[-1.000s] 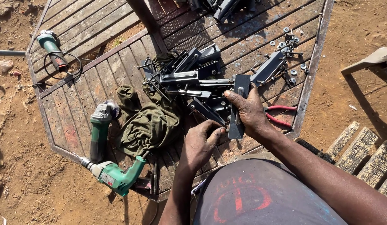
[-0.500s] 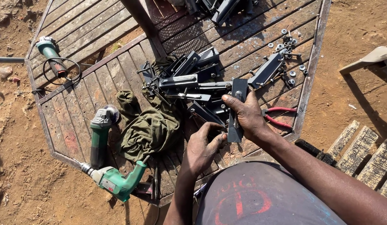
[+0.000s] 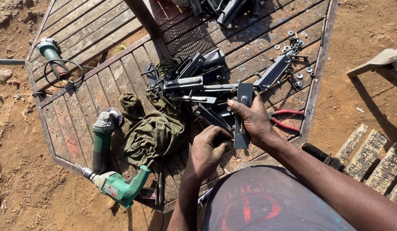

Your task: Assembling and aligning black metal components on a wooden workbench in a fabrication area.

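My right hand point(image 3: 254, 122) grips a dark flat metal bracket point(image 3: 242, 115) and holds it upright over the wooden tabletop point(image 3: 83, 107). A bolt shows near the bracket's top. My left hand point(image 3: 209, 149) is curled at the bracket's lower left edge, its fingers pinched on something too small to make out. Just beyond the hands lies a pile of similar black metal brackets point(image 3: 194, 81) with bolts through them.
A green cloth point(image 3: 153, 132), a green angle grinder point(image 3: 102, 139) and a green drill point(image 3: 119, 186) lie to the left. Red-handled pliers point(image 3: 286, 119) sit to the right, loose washers and nuts point(image 3: 294, 45) at the far right. A second grinder point(image 3: 53, 57) lies far left.
My left hand has closed in against the bracket's lower edge and curled tighter. My right hand keeps the bracket in about the same spot.
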